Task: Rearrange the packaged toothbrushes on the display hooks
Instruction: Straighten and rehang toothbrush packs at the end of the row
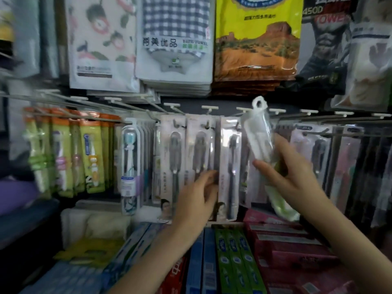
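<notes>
My right hand [290,172] grips a clear plastic toothbrush pack [259,132] with a round hang hole at its top, held tilted in front of the hooks, off any hook. My left hand [197,200] holds the lower part of white-backed packs with dark toothbrushes [200,153], fingers curled around their edge. Those packs hang on the middle display hooks [209,115]. Green and orange packs [91,153] and a blue-headed toothbrush pack [130,158] hang to the left. More dark toothbrush packs [318,153] hang at the right.
Bagged towels [174,45] and a yellow bag [257,39] hang above the hook row. Toothpaste boxes, blue [203,262], green [235,262] and red [288,247], lie stacked below the hooks. Several bare hook ends [343,114] stick out at the upper right.
</notes>
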